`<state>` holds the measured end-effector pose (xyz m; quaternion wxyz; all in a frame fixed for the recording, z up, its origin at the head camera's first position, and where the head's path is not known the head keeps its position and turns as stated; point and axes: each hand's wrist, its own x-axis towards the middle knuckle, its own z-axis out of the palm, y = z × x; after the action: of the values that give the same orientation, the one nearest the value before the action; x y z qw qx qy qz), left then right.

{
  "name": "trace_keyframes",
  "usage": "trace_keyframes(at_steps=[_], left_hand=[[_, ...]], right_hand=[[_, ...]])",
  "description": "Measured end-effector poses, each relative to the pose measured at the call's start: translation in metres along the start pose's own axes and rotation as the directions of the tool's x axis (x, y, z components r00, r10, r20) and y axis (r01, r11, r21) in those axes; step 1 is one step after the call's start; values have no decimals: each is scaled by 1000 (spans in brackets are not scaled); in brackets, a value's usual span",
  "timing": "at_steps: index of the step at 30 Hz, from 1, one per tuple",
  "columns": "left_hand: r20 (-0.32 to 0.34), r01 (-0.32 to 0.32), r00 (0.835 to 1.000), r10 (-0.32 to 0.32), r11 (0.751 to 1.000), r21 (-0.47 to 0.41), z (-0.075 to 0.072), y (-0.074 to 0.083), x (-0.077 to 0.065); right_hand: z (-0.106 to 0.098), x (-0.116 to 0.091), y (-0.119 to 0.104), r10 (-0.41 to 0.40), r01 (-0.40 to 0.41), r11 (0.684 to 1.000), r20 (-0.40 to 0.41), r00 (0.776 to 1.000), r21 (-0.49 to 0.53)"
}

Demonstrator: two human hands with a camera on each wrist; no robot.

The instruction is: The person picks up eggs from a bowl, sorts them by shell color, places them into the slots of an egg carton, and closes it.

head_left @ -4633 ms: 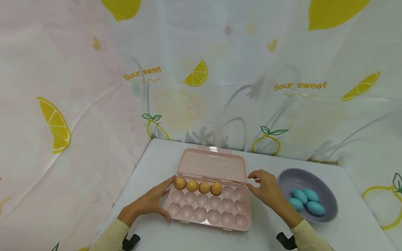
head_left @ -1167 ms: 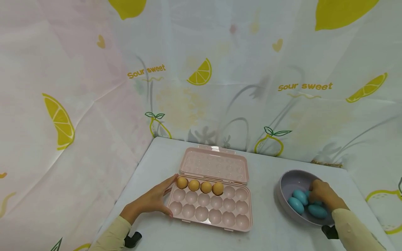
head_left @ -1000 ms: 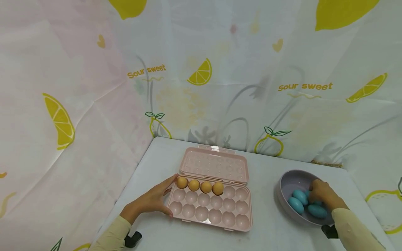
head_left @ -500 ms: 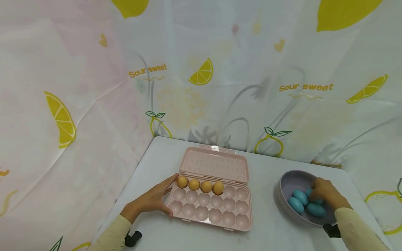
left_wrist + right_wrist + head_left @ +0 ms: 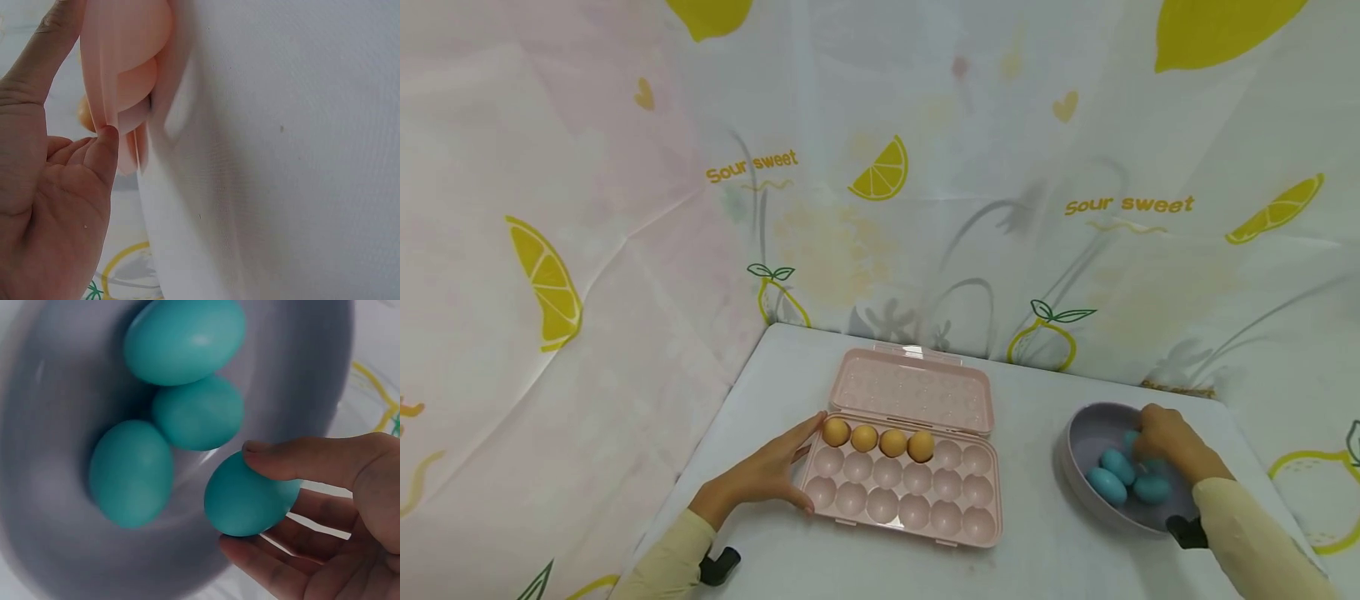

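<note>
A pink egg box [image 5: 910, 533] lies with its lid folded back, and several brown eggs [image 5: 892, 442] fill part of its back row. Its left side is spanned by my left hand [image 5: 763, 475], thumb at the near corner and straight fingers towards the far one. In the left wrist view, fingertips touch the box rim [image 5: 100, 75]. Over the grey-purple bowl [image 5: 1078, 467], my right hand [image 5: 1176, 442] pinches a turquoise egg [image 5: 250, 495] between thumb and fingers. Three other turquoise eggs [image 5: 131, 475] rest on the bowl's bottom.
Both things stand on a white table [image 5: 1030, 533], the bowl to the right of the box. A lemon-print cloth [image 5: 955, 167] hangs behind the table and along its left side. Each wrist carries a black camera mount [image 5: 720, 567].
My right hand has gone from beside the egg box into the bowl, taken hold of an egg and raised it slightly from the others. The left hand stays at the box.
</note>
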<state>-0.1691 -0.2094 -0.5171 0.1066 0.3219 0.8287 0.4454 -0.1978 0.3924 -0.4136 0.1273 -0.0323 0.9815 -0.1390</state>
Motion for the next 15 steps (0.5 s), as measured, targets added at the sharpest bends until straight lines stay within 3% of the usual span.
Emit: trace_keyframes(at_steps=[7, 15], left_hand=[[11, 5, 1000, -5, 1000, 10, -2, 0, 0], [24, 6, 1000, -6, 1000, 8, 0, 0, -1]], right_hand=[[-9, 1, -26, -52, 54, 997, -35, 998, 56], [-8, 2, -59, -150, 163, 984, -157, 976, 71]])
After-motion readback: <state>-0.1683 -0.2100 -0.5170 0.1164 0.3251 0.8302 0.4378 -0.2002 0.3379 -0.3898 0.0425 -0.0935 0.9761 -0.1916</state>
